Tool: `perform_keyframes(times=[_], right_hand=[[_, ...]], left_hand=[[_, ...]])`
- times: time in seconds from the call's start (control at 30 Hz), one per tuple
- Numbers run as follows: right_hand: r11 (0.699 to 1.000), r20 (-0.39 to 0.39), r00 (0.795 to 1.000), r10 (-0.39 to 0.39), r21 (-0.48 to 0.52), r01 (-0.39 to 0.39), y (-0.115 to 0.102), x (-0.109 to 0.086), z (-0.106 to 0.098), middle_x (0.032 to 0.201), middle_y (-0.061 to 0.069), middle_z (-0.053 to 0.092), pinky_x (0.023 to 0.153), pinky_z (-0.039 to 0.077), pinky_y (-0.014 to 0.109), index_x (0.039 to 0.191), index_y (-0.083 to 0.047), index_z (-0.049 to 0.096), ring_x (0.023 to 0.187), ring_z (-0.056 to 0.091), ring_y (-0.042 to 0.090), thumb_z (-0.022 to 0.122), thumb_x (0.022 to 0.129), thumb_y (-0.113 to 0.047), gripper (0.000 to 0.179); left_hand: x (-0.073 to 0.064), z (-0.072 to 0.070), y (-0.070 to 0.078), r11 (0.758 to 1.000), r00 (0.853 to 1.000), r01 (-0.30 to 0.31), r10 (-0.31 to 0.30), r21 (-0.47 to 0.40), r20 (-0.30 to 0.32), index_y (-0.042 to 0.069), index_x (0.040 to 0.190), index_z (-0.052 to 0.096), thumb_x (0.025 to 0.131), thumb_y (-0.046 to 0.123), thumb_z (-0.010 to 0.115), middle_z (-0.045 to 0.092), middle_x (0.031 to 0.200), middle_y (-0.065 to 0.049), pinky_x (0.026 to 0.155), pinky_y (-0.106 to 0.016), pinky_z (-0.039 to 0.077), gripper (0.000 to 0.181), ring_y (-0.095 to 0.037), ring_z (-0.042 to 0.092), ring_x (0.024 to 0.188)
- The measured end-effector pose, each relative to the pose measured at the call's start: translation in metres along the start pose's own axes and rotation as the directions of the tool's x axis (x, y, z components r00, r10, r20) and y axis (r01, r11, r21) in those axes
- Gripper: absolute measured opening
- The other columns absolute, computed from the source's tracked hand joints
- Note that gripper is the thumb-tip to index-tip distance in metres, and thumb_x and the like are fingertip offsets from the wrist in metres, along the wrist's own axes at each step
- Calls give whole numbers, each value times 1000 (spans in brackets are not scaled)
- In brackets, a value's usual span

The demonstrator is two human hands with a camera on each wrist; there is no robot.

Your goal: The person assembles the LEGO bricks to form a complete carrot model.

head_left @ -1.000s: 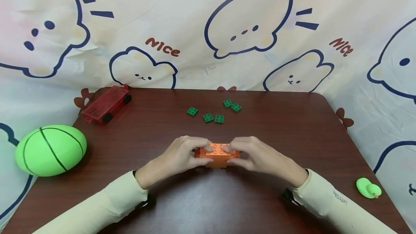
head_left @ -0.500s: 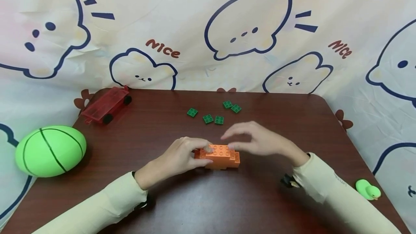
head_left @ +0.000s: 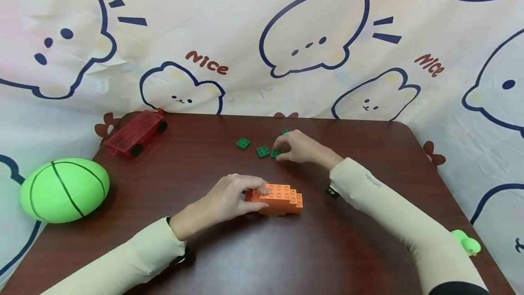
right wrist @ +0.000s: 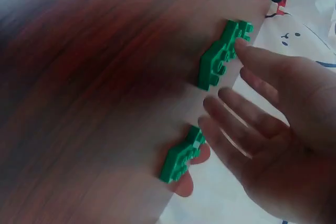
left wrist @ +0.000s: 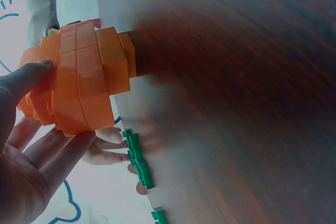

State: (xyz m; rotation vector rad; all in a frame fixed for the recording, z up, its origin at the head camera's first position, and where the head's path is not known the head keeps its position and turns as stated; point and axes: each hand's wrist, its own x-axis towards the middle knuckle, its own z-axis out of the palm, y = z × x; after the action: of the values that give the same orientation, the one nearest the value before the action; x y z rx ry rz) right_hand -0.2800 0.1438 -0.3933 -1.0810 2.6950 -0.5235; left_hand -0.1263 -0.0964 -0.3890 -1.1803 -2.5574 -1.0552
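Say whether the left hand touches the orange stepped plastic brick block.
Touching: the left wrist view shows the left hand gripping the orange stepped plastic brick block, thumb and fingers against it.

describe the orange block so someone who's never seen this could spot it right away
On the dark brown table, look near the middle for the left hand. Its fingers grip one end of the orange block, which has a studded top and stepped far end. Unlike the small, flat green bricks beyond, it is bulky and orange.
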Motion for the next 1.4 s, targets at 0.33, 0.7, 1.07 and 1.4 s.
perform_keyframes(times=[0.33, 0.7, 1.07, 1.4], right_hand=[[997, -50, 997, 65, -41, -67, -5, 14, 15, 107, 4, 78, 87, 59, 39, 109, -12, 78, 95, 69, 20, 83, 88, -24, 24], [984, -155, 985, -72, 153, 96, -38, -52, -20, 102, -4, 78, 83, 61, 31, 102, -17, 80, 90, 71, 7, 82, 89, -18, 14], [934, -304, 915, -266, 155, 323, -75, -129, -17, 111, -2, 77, 80, 62, 30, 102, -18, 81, 99, 74, 9, 86, 84, -15, 19], [917, -348, 888, -300, 153, 369, -80, -130, -4, 111, 3, 77, 72, 60, 19, 92, -14, 82, 92, 75, 9, 86, 83, -9, 11]], left_hand=[[-1, -1, 1, 1000, 1000, 14, -14, 2, 5, 18, 96, 73, 83, 22, 88, 79, 102, 4, 71, -22, 56, 20, -4, 68, 82], [0, 2, -1, 1000, 1000, 7, -7, -10, -5, 18, 98, 74, 83, 22, 88, 79, 97, 4, 70, -25, 58, 22, -3, 67, 78], [0, 0, -1, 1000, 1000, -1, 1, 2, -1, 18, 94, 70, 82, 21, 89, 79, 102, 2, 70, -21, 55, 22, -4, 66, 77], [0, 0, -1, 1000, 1000, 1, -1, -17, 3, 17, 93, 69, 83, 20, 88, 78, 98, 4, 63, -30, 58, 22, -3, 58, 69]])
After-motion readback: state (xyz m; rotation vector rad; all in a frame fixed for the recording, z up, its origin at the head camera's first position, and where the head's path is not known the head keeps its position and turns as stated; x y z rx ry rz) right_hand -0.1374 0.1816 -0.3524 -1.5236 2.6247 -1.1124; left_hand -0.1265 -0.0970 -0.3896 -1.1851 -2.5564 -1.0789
